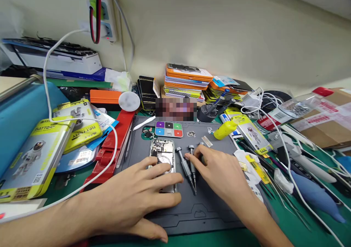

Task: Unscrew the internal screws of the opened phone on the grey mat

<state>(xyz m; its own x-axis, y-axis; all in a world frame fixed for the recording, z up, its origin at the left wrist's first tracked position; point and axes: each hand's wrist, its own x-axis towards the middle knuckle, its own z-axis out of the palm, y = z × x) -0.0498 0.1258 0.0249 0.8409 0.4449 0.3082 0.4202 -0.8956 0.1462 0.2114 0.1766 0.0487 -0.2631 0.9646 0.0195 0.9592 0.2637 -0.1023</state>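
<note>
From my remote seat I have an opened phone (165,148) lying flat near the middle of the dark mat (203,212), long side running away from me. Its pale metal frame serves as a shallow shell, with circuit parts at the far end and a bright silvery piece lower down, partly covered by my fingers. My left hand (149,188) is spread open over its near part, gripping nothing that I can see. My right hand (219,166) is bent, thumb and fingers at the tops of the screwdrivers (186,166) just right of the phone; I cannot tell whether it grips one.

Just beyond the phone sits a small tray (178,133) with purple, black, green, blue and red sections and a tiny pale piece at its near edge. Farther back, a dark holder (205,114) keeps several tools upright, some blue-topped. A yellow bottle (223,130) leans on the mat's right side.

Yellow battery packs (33,159) printed with an astronaut lie to my left on the green table (219,238); a taped cardboard box (315,130) stands far right. Behind, orange boxes (186,79) are piled against a plain wall (208,27) bearing a power strip (105,11).
</note>
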